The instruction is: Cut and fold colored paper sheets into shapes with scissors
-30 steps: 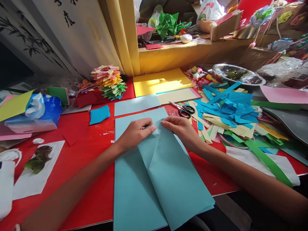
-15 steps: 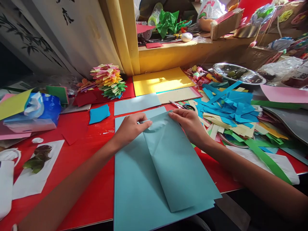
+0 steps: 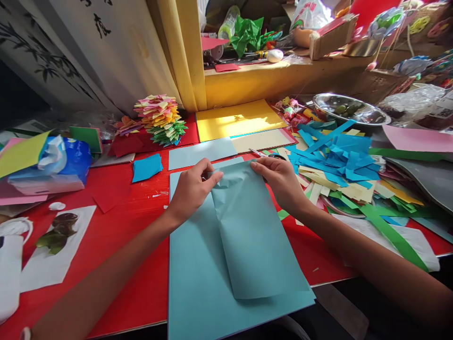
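Note:
My left hand (image 3: 193,186) pinches the upper left corner of a narrow sheet of light blue paper (image 3: 260,241). At the sheet's upper right corner, my right hand (image 3: 279,182) grips it between thumb and fingers. Creases run across the sheet's top, and its lower end hangs free, slightly curved. Beneath it lies a larger light blue sheet (image 3: 198,283), which reaches past the table's front edge. Just beyond my right hand are scissors (image 3: 272,155), partly hidden by my fingers.
The red table (image 3: 141,245) holds paper strips (image 3: 339,156) at right, below a metal bowl (image 3: 354,109). A stack of folded paper pieces (image 3: 161,118) stands at back left, near small blue sheets (image 3: 146,168). Yellow card (image 3: 237,119) lies at the back; a tissue pack (image 3: 63,163) sits far left.
The held sheet's lower end has swung left and up a little, and the sheet now hangs straighter. Both hands keep their grip on its top corners, almost in place.

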Tool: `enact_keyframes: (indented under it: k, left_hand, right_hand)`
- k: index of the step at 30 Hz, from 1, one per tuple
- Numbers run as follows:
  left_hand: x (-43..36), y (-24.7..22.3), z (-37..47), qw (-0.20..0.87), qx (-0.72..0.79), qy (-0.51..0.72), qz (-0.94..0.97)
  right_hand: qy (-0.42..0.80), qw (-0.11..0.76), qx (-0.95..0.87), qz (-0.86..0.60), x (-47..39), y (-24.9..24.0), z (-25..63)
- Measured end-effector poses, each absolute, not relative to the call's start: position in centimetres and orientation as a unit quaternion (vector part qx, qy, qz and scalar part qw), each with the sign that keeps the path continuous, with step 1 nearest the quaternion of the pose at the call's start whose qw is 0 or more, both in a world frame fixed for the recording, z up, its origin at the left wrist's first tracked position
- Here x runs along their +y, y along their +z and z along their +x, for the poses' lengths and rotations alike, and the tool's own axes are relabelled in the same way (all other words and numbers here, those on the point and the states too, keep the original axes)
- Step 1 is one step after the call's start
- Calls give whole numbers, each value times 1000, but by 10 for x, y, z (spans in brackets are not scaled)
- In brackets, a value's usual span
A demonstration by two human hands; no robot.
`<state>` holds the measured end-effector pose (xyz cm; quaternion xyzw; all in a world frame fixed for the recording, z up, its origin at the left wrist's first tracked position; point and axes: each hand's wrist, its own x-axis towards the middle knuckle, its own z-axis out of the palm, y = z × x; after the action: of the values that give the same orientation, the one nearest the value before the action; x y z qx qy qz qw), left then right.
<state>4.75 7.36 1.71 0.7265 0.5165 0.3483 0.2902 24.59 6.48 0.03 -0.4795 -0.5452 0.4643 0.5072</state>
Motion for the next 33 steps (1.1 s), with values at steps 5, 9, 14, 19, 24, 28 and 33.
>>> enact_keyframes:
  k: [5, 9, 14, 19, 24, 28, 33]
  left_hand:
    - [74, 13, 49, 319, 511, 385, 699]
    - [75, 10, 49, 346, 510, 403, 676]
    - [75, 8, 49, 338, 512, 423, 667]
    - [75, 11, 48, 325, 520, 433, 661]
    - [77, 10, 47, 350, 517, 431, 651]
    - [80, 7, 48, 416, 493, 471, 602]
    - [71, 7, 56, 544, 499, 444, 509]
  right_hand:
    - [466, 511, -533, -487, 65, -1, 246]
    - [478, 511, -529, -480, 65, -2, 246]
    - [476, 508, -529, -485, 65, -1, 244]
    - [482, 510, -524, -483, 64, -1, 243]
    - [474, 506, -533, -485, 64, -4, 245]
    - [466, 517, -535, -479, 63, -5, 244]
    - [435, 547, -528, -483, 60, -5, 240]
